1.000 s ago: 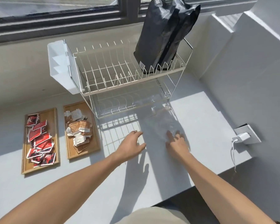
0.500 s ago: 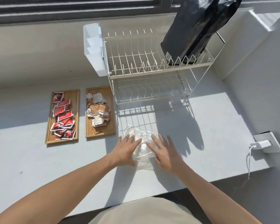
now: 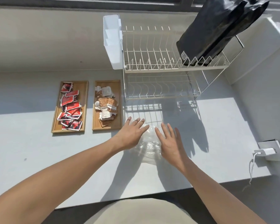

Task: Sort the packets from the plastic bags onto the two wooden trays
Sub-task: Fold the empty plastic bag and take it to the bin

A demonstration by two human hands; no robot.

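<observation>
A crumpled clear plastic bag (image 3: 149,143) lies flat on the white counter in front of the rack. My left hand (image 3: 132,132) rests palm down on its left part, fingers spread. My right hand (image 3: 170,143) lies flat on its right part, fingers spread too. To the left stand two wooden trays side by side: the left wooden tray (image 3: 82,109) carries several red packets (image 3: 70,107), and the right wooden tray (image 3: 118,107) carries several brown and white packets (image 3: 106,105). No packet shows inside the bag.
A two-tier wire dish rack (image 3: 160,67) stands behind the bag, with a white cutlery holder (image 3: 111,41) on its left and a black foil bag (image 3: 217,29) on its top tier. A wall socket with a white charger (image 3: 268,151) sits at the right. The counter's front edge (image 3: 152,194) is close to me.
The plastic bag was pulled from near the rack toward me; both hands came together and now press flat on it with fingers more spread. The view shifted right.
</observation>
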